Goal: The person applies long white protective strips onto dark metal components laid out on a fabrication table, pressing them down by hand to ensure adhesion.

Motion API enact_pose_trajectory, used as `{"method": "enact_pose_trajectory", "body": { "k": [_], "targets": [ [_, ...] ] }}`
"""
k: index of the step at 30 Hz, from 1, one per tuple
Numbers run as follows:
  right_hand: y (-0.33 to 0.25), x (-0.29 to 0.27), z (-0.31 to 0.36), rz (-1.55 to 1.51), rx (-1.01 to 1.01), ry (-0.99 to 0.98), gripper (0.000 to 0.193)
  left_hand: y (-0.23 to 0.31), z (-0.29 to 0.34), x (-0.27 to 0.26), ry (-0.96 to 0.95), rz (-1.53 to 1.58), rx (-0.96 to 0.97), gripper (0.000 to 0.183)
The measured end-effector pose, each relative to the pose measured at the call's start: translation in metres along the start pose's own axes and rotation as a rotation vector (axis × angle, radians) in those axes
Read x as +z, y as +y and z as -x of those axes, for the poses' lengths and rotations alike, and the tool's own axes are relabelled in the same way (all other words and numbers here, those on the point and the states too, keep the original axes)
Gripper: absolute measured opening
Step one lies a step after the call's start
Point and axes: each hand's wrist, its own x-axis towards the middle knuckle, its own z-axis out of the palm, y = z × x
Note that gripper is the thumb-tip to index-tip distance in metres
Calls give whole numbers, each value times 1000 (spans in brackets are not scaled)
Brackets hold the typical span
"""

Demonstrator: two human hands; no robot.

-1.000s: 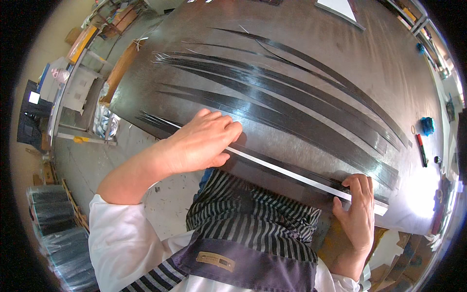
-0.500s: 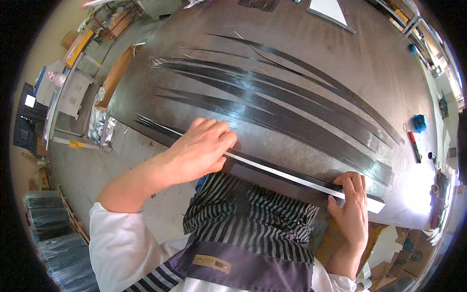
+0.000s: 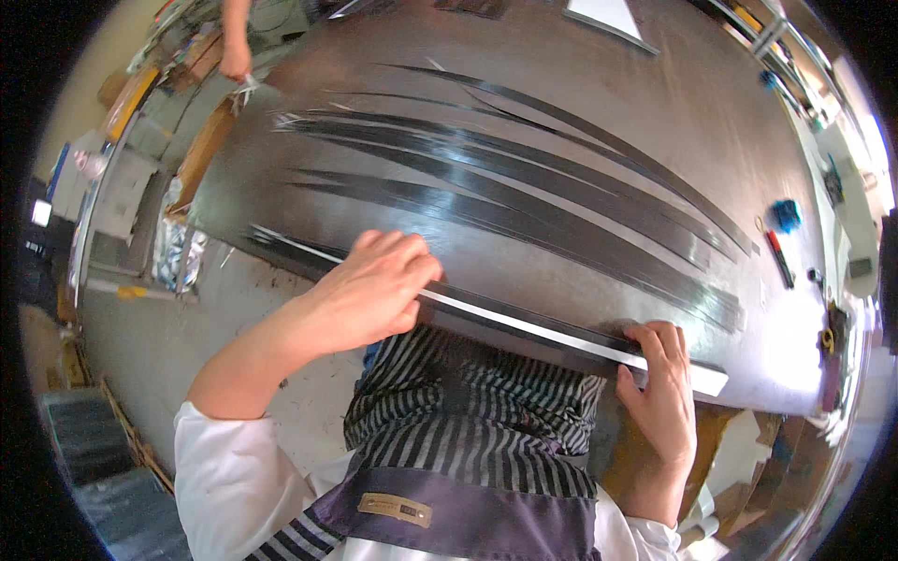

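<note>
Along the near edge of the dark table runs a long white strip, lying lengthwise with narrow black strips beside it. My left hand is closed over this bundle, its knuckles up and its fingertips partly hidden. Further right, my right hand pinches the bundle near its right end, thumb on the near side and fingers on the far side. Past both hands, several long black strips lie fanned out, with thin pale threads at their left ends.
At the right lie a red and black marker and a blue bundle. A white triangular piece rests at the far side. Another person's hand holds something pale near a cardboard box at the far left.
The view has shifted slightly, so the table and strips sit a little further left. Another person's arm has come in at the far left. My hands keep their hold on the bundle.
</note>
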Motion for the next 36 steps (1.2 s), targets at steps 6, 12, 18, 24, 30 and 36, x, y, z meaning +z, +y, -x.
{"method": "enact_pose_trajectory", "body": {
  "k": [6, 12, 18, 24, 30, 36],
  "targets": [
    [22, 10, 16, -153, -120, 129, 57, 6, 8, 1, 16, 76, -81, 42],
    [28, 18, 34, 185, -66, 139, 60, 11, 15, 10, 94, 14, -22, 55],
    [19, 7, 42, 157, -118, 113, 42, 11, 26, 12, 106, -72, 69, 46],
    [18, -2, 29, 212, -204, 220, 43, 14, 23, -4, 154, -122, 109, 40],
    [34, -24, -9, 21, -222, 189, 62, -1, -5, -33, 273, -245, 135, 48],
    [47, 11, -25, 168, -296, 204, 50, -41, -15, 4, 227, -229, 224, 45]
  ]
}}
